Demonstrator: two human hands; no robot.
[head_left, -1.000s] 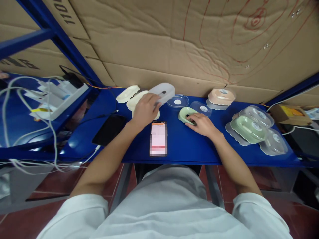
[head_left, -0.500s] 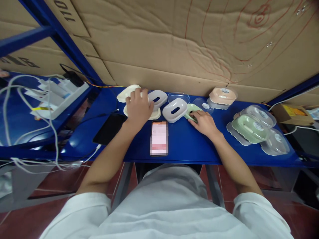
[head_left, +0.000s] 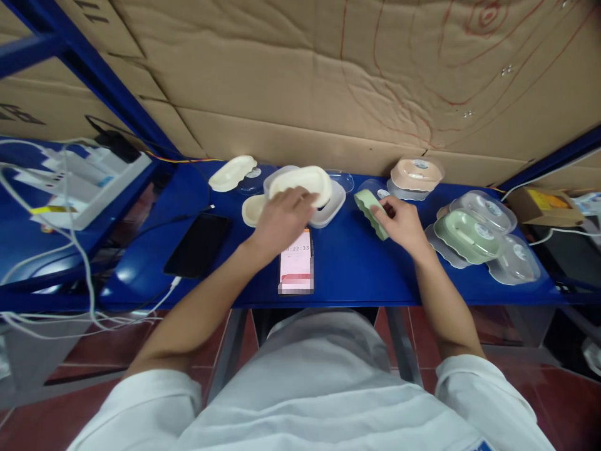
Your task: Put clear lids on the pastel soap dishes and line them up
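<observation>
My left hand grips a cream soap dish, lifted above the pale grey soap dishes at the middle back. Its fingers wrap over the near rim. In my right hand is a green soap dish, tipped on its side between thumb and fingers. A second cream piece lies beside my left wrist, partly hidden by the hand. Farther left rests another cream dish near a clear lid. Another clear lid lies behind the grey dishes.
A lit phone lies at the front, with a dark tablet-like device to its left. Lidded green and peach boxes stand right. Cables and a white tray sit left; cardboard walls the back.
My left hand has moved right, carrying a cream dish over the grey ones. My right hand has drawn the green dish away to the right and tipped it up.
</observation>
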